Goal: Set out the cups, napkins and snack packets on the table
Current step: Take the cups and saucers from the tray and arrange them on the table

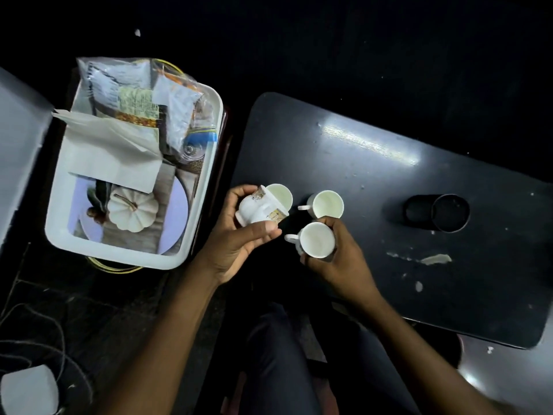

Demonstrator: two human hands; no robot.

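Observation:
My left hand [239, 235] grips a white cup [263, 206] tilted on its side, its mouth facing right, at the left edge of the dark table [389, 175]. My right hand [341, 259] holds a second white cup [315, 239] upright, handle pointing left. A third white cup [327, 203] stands upright on the table just beyond it. To the left, a white tray [119, 250] holds white napkins [113, 157] and several snack packets [134, 97].
A black cylinder [437, 212] lies on its side on the table's right part. The tray's base shows a pumpkin picture [131, 211]. A grey surface [18, 145] sits at far left, cables [45, 348] on the dark floor.

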